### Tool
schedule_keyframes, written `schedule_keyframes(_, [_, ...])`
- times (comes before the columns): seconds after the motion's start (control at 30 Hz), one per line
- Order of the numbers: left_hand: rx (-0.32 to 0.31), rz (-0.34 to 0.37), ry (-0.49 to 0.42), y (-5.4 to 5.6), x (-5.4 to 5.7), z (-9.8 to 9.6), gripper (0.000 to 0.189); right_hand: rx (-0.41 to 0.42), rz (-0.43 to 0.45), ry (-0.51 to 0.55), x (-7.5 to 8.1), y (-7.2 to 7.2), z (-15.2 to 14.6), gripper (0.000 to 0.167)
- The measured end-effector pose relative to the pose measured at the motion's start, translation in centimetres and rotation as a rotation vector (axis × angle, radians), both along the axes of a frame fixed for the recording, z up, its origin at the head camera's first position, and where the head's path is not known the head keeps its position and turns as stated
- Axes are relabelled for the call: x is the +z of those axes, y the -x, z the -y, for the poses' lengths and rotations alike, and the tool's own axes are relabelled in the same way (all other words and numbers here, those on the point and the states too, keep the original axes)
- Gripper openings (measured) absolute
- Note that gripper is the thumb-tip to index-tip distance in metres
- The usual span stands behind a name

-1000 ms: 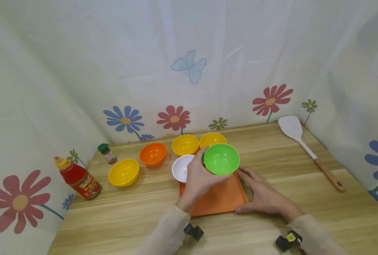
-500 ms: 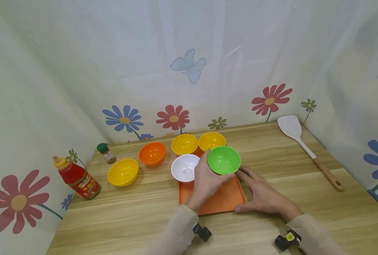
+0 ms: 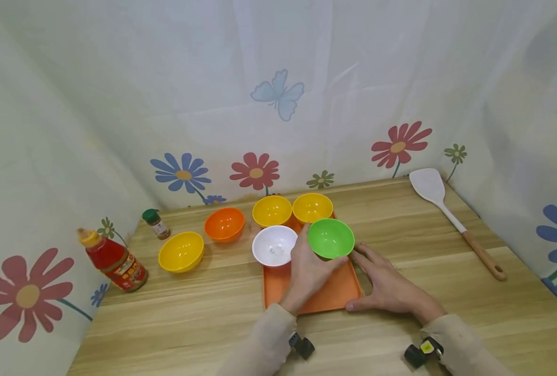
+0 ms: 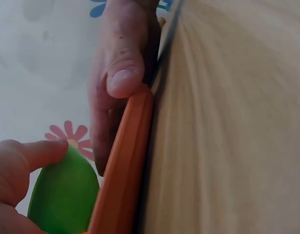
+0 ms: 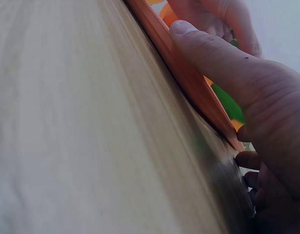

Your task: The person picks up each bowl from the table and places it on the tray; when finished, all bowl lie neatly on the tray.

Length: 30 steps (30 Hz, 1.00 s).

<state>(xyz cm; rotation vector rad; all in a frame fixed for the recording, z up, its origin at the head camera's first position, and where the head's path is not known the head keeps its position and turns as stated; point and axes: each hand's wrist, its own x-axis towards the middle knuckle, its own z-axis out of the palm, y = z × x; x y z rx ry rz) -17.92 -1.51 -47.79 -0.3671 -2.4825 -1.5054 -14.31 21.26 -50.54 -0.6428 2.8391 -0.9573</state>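
My left hand [image 3: 306, 274] holds a green bowl [image 3: 331, 238] over the right part of an orange tray [image 3: 327, 300], thumb on its near side and fingers at its left. In the left wrist view the green bowl [image 4: 67, 192] stands close against the tray's side wall [image 4: 123, 165]. A white bowl [image 3: 275, 245] is on the tray just left of that hand, and two yellow bowls [image 3: 272, 211] [image 3: 312, 207] sit along its far end. My right hand [image 3: 391, 287] rests at the tray's right side, thumb touching the near corner, fingers extended along the edge.
Left of the tray stand an orange bowl [image 3: 224, 225] and another yellow bowl [image 3: 182, 253]. Farther left are a green-capped spice jar [image 3: 157, 224] and a red sauce bottle [image 3: 117, 265]. A white spatula with a wooden handle [image 3: 483, 254] lies at the right. Floral curtains surround the wooden table [image 3: 180, 318].
The left hand has shifted right and slightly nearer with the green bowl, lowering it toward the tray. More of the white bowl shows. The right hand has stayed in place.
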Motion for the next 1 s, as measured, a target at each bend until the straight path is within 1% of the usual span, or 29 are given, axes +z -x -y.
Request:
schedule_keyframes(0.13, [0.024,-0.009,0.033,0.0,-0.4,-0.3,0.103,0.004,-0.003,0.009,0.0,0.0,0.0,0.134])
schedule_keyframes(0.4, [0.058,0.016,0.094,-0.3,-0.4,-0.6,0.119,0.012,0.002,0.013,0.1,0.1,0.0,0.134])
schedule_keyframes(0.5, [0.052,0.03,0.096,-0.4,-0.4,-0.7,0.126,0.004,0.021,0.017,0.2,0.1,0.0,0.133])
schedule_keyframes(0.57, [0.042,0.036,0.097,-0.4,-0.3,-0.7,0.129,0.007,0.014,0.018,0.2,0.1,0.0,0.133])
schedule_keyframes(0.7, [0.024,0.043,0.114,-0.6,-0.1,-0.8,0.132,0.009,0.013,0.017,0.2,0.1,0.0,0.134])
schedule_keyframes(0.83, [0.038,0.049,0.15,-1.0,0.1,-0.9,0.134,0.012,0.007,0.01,0.2,0.1,0.0,0.136])
schedule_keyframes(1.0, [0.07,0.065,0.197,-1.7,0.6,-1.2,0.133,0.016,0.003,0.008,0.1,0.1,0.0,0.136])
